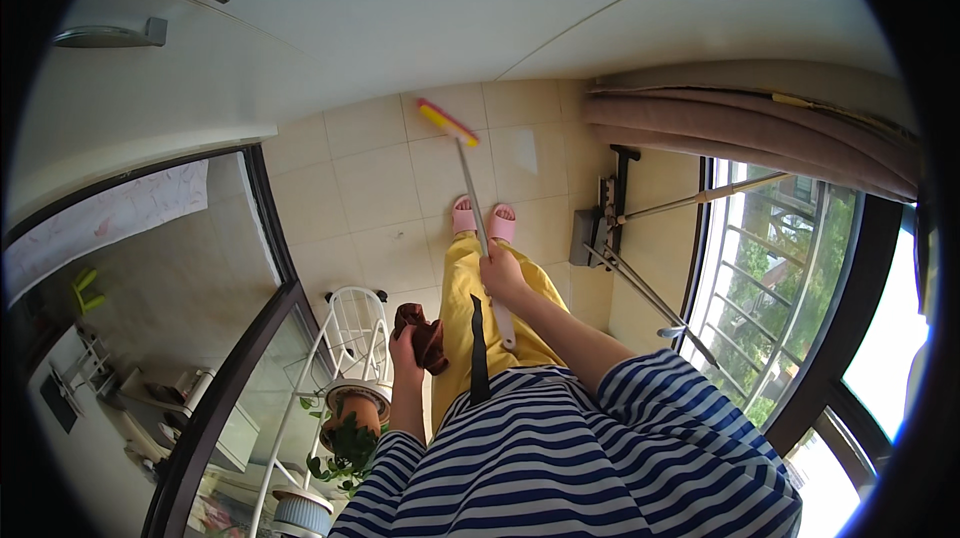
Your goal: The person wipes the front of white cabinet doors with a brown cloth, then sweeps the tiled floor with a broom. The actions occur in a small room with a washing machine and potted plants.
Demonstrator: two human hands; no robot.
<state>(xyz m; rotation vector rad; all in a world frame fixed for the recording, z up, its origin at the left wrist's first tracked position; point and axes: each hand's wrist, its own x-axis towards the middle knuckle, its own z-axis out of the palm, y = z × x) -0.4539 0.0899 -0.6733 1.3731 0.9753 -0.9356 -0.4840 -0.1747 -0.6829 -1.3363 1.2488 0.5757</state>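
Note:
My right hand (501,274) is closed around the pale handle of a long-handled brush (466,170), whose grip end lies over my yellow trousers. The brush's red and yellow head (448,122) is over the tiled floor (375,178) beyond my feet, slightly blurred; whether it touches the tiles I cannot tell. In my left hand (403,349) is a crumpled dark brown cloth (427,343), held beside my left thigh. A dark strap hangs down over the trousers between my hands. Both feet wear pink slippers (502,224).
White cabinet doors (420,20) stand ahead. At left are a dark-framed doorway (274,223) and a white metal plant stand (296,403) with a potted plant (352,425). At right, a dustpan (582,238) and long poles (645,289) lean near a barred window, below a brownish curtain (712,125).

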